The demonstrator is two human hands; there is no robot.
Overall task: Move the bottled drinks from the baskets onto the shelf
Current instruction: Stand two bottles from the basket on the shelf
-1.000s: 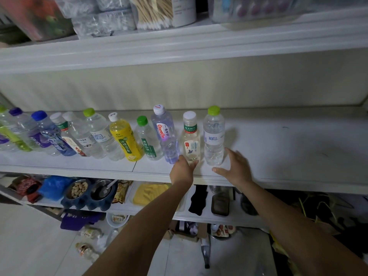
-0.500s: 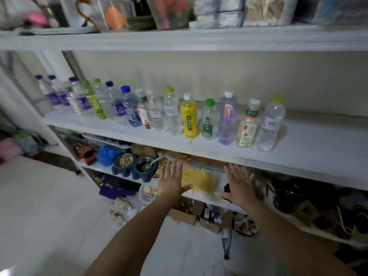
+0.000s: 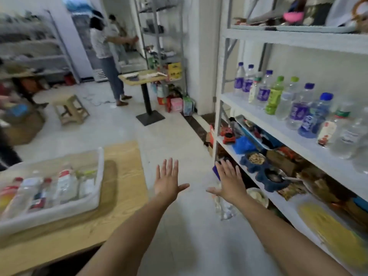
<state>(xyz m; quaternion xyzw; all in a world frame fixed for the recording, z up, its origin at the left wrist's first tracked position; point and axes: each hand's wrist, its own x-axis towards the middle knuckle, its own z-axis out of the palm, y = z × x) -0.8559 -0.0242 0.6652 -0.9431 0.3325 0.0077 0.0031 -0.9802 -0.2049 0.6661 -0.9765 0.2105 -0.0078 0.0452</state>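
Note:
A clear plastic basket (image 3: 93, 204) sits on a wooden table (image 3: 123, 188) at the lower left, holding several bottled drinks (image 3: 65, 186) lying inside it. On the right, a white shelf (image 3: 278, 126) carries a long row of upright bottles (image 3: 298, 108) with purple, green and blue caps. My left hand (image 3: 167, 184) and my right hand (image 3: 231, 184) hover over the floor between table and shelf, fingers spread, holding nothing. The left hand is to the right of the basket.
Lower shelves hold blue bowls (image 3: 258, 162), snacks and a yellow pack (image 3: 330, 226). A person (image 3: 107, 54) stands at a small pedestal table (image 3: 145, 78) in the background. A stool (image 3: 69, 108) and a cardboard box (image 3: 23, 126) stand on the tiled floor at left.
My view has swung left from the shelf toward the table and basket. Both hands let go of the shelved bottles, dropped away from the shelf and now hang spread over the floor.

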